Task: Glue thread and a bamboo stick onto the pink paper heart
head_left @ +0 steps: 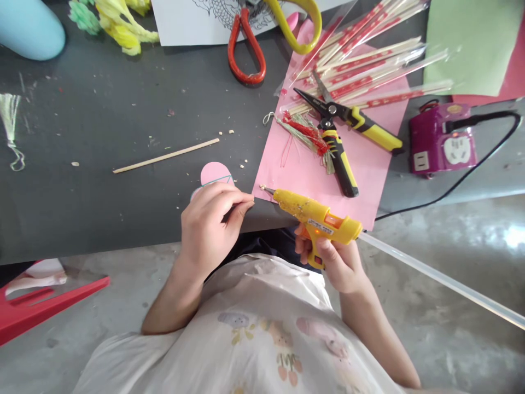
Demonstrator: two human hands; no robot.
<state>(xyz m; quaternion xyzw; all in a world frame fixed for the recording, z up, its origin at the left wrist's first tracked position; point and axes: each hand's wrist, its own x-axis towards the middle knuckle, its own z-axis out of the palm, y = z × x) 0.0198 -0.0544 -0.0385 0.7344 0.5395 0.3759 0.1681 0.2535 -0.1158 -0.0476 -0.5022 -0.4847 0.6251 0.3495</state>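
Observation:
My left hand is closed in a pinch on a small pink paper cut-out at the near edge of the dark table. My right hand grips the handle of a yellow hot glue gun, finger at the trigger. Its metal nozzle points left, a short way from the left fingertips. A clear glue stick sticks out of the gun's back toward the lower right.
A pink paper sheet carries yellow-handled cutters, a red and green tassel and wrapped bamboo sticks. A loose bamboo stick, red and yellow scissors and a purple power socket lie around.

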